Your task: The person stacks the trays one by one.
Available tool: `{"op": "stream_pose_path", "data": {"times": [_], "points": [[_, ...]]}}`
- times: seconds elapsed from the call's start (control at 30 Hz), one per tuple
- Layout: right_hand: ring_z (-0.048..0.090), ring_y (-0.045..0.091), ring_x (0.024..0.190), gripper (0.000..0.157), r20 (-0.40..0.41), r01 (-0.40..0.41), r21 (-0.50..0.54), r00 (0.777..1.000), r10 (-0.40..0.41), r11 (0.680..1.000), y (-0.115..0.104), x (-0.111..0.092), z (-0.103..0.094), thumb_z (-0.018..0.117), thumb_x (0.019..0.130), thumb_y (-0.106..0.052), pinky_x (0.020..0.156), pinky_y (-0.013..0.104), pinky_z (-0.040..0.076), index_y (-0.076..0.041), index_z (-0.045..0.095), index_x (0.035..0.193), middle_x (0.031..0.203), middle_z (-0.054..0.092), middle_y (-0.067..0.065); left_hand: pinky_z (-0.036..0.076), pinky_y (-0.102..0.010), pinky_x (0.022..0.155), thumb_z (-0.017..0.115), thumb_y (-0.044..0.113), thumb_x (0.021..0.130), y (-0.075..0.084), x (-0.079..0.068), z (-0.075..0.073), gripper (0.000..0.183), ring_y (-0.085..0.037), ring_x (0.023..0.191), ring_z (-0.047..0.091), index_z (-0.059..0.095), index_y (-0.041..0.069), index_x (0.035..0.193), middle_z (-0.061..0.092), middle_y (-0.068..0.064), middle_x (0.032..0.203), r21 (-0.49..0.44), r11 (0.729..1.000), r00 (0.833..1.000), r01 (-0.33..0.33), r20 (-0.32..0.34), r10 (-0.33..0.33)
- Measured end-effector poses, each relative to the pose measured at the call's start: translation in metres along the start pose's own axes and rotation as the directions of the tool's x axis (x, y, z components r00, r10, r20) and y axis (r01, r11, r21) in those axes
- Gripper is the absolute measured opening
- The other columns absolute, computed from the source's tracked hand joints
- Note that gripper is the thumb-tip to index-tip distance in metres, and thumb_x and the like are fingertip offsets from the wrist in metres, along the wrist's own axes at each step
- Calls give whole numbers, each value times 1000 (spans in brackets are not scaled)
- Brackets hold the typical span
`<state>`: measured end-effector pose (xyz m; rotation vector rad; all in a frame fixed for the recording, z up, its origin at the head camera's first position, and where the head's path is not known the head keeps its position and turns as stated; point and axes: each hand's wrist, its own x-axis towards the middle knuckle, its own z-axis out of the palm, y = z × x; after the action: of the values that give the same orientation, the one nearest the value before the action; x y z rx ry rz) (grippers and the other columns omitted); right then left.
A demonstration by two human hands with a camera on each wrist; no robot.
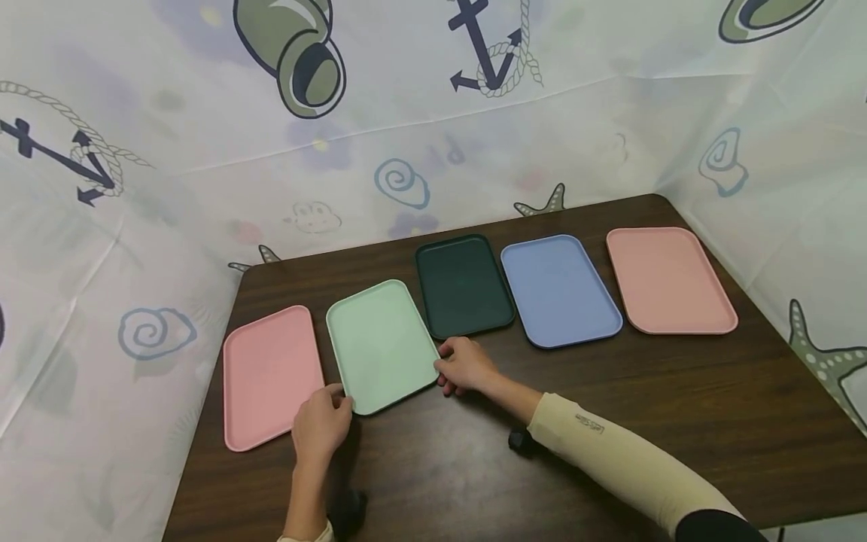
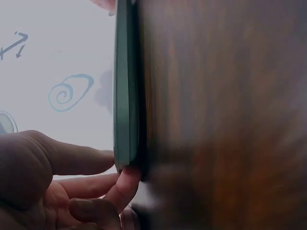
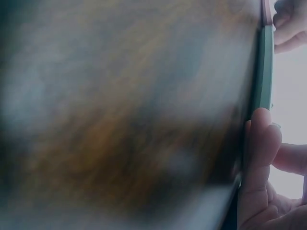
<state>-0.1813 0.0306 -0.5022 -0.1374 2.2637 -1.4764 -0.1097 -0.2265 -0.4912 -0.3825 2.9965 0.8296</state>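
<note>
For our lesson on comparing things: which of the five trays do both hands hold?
The light green tray, between the leftmost pink tray and the dark green tray: only it has the left hand and right hand gripping its near corners.

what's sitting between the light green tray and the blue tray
The dark green tray lies between the light green tray and the blue tray, as the head view shows.

Dim wrist views, tabletop (image 2: 225, 115) blurry, perhaps unfocused
</note>
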Motion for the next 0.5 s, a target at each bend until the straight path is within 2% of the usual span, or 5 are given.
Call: {"op": "stream_pose_path", "data": {"times": [0.1,0.17,0.37,0.5], "points": [[67,19,54,24,14,-8,9,1000,8,1000,2,-2,-1,59,93,-8,44,29,50,3,58,115,68,69,9,47,-47,69,62,18,92,-3,-12,2,32,-22,75,61,69,2,119,70,-6,90,-56,998,1000,14,-8,-14],[67,19,53,22,23,-9,11,1000,9,1000,3,-5,-2,59,93,-7,44,30,50,3,59,113,68,69,9,46,-47,72,64,18,91,-3,-19,3,32,-22,75,60,69,1,118,70,-5,90,-95,995,1000,14,-21,-16],[66,19,53,19,62,0,5,998,0,1000,1,-14,-5,58,91,-5,44,30,50,1,59,110,66,69,9,38,-33,58,67,15,90,1,-40,-1,29,-14,57,48,69,1,115,67,-5,88,-193,981,996,29,-82,-46],[66,19,53,19,73,21,2,997,-21,1000,1,-19,-7,57,91,-4,44,31,50,1,59,109,65,68,8,37,-28,55,69,12,88,4,-48,-2,26,-9,54,46,70,2,112,67,-5,87,-249,968,990,36,-124,-68]]}}
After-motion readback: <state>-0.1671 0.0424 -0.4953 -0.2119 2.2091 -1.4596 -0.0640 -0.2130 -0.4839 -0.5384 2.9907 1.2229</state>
